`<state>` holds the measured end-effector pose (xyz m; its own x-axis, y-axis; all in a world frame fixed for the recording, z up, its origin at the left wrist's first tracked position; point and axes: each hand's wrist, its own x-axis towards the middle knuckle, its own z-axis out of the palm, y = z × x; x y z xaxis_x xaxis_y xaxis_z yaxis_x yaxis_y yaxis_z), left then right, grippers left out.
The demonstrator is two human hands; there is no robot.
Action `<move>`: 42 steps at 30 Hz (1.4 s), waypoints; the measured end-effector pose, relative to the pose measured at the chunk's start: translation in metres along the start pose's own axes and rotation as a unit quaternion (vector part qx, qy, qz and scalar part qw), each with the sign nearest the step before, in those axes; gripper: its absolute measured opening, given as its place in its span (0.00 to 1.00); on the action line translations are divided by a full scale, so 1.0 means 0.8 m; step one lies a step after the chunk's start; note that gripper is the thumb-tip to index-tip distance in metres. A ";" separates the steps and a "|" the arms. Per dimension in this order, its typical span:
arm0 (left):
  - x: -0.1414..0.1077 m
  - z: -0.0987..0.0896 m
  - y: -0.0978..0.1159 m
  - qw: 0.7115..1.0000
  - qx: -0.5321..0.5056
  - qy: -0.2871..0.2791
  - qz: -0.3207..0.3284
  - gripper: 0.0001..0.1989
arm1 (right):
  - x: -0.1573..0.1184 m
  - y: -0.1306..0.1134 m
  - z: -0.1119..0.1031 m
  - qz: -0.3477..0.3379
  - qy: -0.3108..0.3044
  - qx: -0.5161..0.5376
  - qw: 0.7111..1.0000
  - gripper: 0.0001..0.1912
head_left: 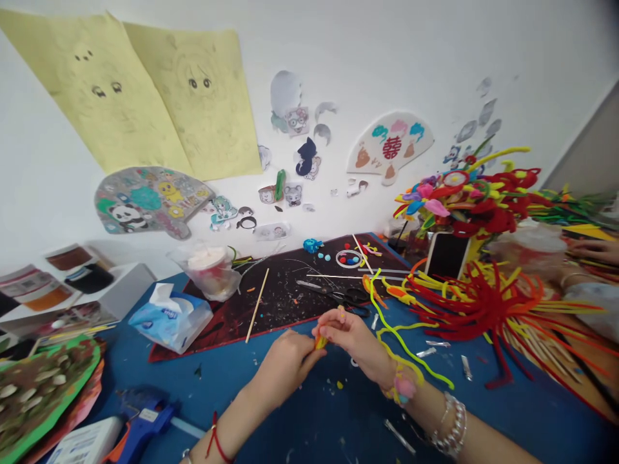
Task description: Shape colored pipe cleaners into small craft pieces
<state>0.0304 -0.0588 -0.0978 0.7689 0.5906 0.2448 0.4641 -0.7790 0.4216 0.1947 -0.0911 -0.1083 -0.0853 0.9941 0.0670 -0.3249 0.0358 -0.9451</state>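
Note:
My left hand [289, 362] and my right hand [355, 341] meet over the blue table near the middle of the view. Both are closed on a small yellow-and-orange piece of pipe cleaner [320, 339], mostly hidden by my fingers. Its exact shape does not show. Behind my right hand lie black-handled scissors [345, 296] on a dark mat [285, 306]. A lime-yellow pipe cleaner [403, 345] curves along the table just right of that hand.
A large bunch of red pipe cleaners [476, 309] spreads at right beside a phone [447, 255]. Tissues [170, 319] and a blue glue gun [147, 412] are at left. A wooden stick [258, 304] lies across the mat. Another person's hand [592, 248] is at far right.

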 end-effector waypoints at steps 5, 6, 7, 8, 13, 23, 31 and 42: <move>-0.002 -0.011 0.000 0.981 0.097 -0.032 0.166 0.16 | -0.001 0.005 -0.003 0.069 -0.052 0.020 0.996 0.18; -0.003 -0.012 -0.001 0.976 0.110 -0.035 0.185 0.16 | -0.002 0.007 -0.004 0.082 -0.059 0.022 0.995 0.19; -0.003 -0.011 -0.001 0.973 0.122 -0.035 0.194 0.15 | -0.002 0.009 -0.005 0.094 -0.060 0.027 0.993 0.19; -0.003 -0.010 -0.002 0.972 0.130 -0.033 0.195 0.15 | -0.001 0.011 -0.005 0.104 -0.056 0.035 0.992 0.18; -0.003 0.007 -0.003 0.990 0.117 -0.013 0.073 0.14 | 0.005 0.017 -0.011 0.089 -0.021 0.067 0.994 0.16; -0.013 0.038 0.006 0.997 0.064 -0.032 0.014 0.18 | -0.001 0.015 -0.004 -0.158 0.020 -0.404 0.901 0.15; -0.014 0.055 0.008 0.998 0.055 0.007 0.015 0.18 | -0.004 0.026 0.004 -0.183 0.046 -0.494 0.849 0.23; -0.013 0.063 -0.001 0.997 -0.062 0.033 0.044 0.12 | -0.013 0.030 0.018 -0.271 0.016 -0.451 0.850 0.15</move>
<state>0.0441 -0.0751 -0.1448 0.7715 0.5370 0.3411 0.3350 -0.7987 0.4999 0.1747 -0.1024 -0.1270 -0.1226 0.8084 0.5757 0.5475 0.5390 -0.6401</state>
